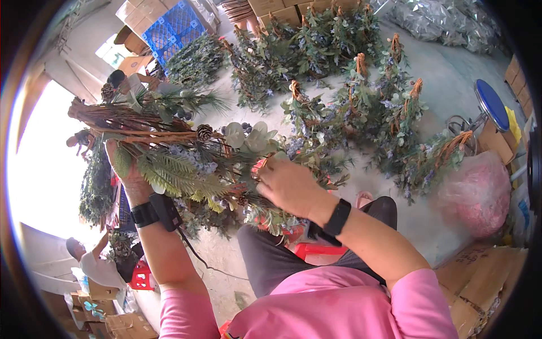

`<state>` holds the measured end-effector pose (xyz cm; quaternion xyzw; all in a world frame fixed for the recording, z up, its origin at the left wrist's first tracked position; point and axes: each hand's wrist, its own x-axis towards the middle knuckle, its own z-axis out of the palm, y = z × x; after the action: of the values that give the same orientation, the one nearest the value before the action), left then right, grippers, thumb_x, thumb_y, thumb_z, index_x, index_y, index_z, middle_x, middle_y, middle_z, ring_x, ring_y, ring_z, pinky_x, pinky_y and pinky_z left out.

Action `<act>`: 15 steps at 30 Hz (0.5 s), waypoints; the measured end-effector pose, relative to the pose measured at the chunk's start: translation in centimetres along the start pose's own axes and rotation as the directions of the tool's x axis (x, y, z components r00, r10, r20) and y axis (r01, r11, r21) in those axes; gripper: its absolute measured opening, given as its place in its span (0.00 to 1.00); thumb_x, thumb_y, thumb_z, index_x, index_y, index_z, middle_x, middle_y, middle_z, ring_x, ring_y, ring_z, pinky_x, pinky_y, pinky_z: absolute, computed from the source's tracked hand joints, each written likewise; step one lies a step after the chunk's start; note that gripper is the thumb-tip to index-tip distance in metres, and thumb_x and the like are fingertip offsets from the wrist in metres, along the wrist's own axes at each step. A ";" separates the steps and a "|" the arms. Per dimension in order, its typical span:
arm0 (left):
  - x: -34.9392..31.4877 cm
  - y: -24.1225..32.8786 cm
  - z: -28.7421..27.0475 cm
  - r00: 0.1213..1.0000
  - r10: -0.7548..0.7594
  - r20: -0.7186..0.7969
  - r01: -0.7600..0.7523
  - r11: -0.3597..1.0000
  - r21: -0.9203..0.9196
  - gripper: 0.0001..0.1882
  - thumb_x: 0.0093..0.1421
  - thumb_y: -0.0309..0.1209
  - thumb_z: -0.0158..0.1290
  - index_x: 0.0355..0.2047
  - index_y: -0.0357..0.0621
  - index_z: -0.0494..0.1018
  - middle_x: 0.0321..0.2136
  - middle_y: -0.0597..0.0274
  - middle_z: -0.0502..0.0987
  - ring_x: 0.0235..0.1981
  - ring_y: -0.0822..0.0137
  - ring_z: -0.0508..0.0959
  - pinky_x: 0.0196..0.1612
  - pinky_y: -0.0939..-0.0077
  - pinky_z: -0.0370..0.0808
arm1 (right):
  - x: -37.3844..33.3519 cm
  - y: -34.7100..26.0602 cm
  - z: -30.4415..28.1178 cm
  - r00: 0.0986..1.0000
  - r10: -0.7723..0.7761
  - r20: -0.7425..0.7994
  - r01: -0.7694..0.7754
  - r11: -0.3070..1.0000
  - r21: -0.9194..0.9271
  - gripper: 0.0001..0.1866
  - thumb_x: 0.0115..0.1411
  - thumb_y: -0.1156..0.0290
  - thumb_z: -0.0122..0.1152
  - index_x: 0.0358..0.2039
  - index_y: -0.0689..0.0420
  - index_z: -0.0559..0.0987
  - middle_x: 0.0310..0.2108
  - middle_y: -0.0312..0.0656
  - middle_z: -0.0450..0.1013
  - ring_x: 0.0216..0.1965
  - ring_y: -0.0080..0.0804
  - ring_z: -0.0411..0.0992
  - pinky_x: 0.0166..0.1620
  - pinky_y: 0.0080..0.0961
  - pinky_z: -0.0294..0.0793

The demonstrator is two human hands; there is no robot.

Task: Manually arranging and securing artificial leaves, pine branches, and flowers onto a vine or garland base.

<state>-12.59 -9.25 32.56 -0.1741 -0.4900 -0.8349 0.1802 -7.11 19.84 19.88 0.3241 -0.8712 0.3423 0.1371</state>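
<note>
Reads as a workshop full of greenery. Judged from rows of leafy bundles [353,104], set directly on a pale floor [440,85]; from cardboard boxes [130,326] piled at the floor's near-left corner and far edge, a blue plastic crate [174,31], clear plastic wrapping [451,25] heaped in the far-right corner, a big pink-filled bag [479,198] by the right edge. Shared with co-workers [101,268] along the left edge, near a bright opening [48,169].

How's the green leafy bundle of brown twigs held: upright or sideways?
Sideways: the bundle stretches across the view, its twig end leftmost, most leaves right of that.
</note>
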 end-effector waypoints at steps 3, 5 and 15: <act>0.1 0.6 -2.4 1.000 0.014 0.014 -0.014 1.000 -0.007 0.21 0.53 0.39 0.47 0.44 0.39 0.65 0.38 0.54 0.71 0.37 0.58 0.74 0.39 0.60 0.75 | 1.2 0.6 -2.5 1.000 -0.018 -0.003 0.016 0.931 -0.366 0.09 0.47 0.67 0.52 0.26 0.59 0.71 0.26 0.41 0.67 0.32 0.35 0.67 0.30 0.28 0.69; 0.7 1.0 -3.8 0.984 -0.039 0.175 0.044 0.999 -0.025 0.21 0.53 0.40 0.47 0.44 0.39 0.64 0.38 0.54 0.71 0.38 0.58 0.74 0.39 0.59 0.75 | 1.2 0.6 -1.9 0.997 -0.059 -0.053 0.036 0.933 -0.359 0.06 0.46 0.70 0.50 0.25 0.58 0.71 0.26 0.40 0.67 0.30 0.33 0.66 0.28 0.27 0.68; 0.7 2.6 -5.7 0.996 -0.083 0.041 0.082 0.996 0.046 0.17 0.54 0.39 0.44 0.39 0.41 0.67 0.33 0.57 0.72 0.33 0.61 0.74 0.35 0.65 0.74 | 1.0 4.4 -5.3 0.952 0.297 -0.079 -0.220 0.837 0.501 0.12 0.51 0.68 0.47 0.32 0.64 0.70 0.32 0.51 0.71 0.33 0.47 0.69 0.36 0.34 0.69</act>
<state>-12.66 -15.52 32.21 -0.1676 -0.5187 -0.8268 0.1389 -10.67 25.40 22.01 0.1998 -0.7796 0.5893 0.0705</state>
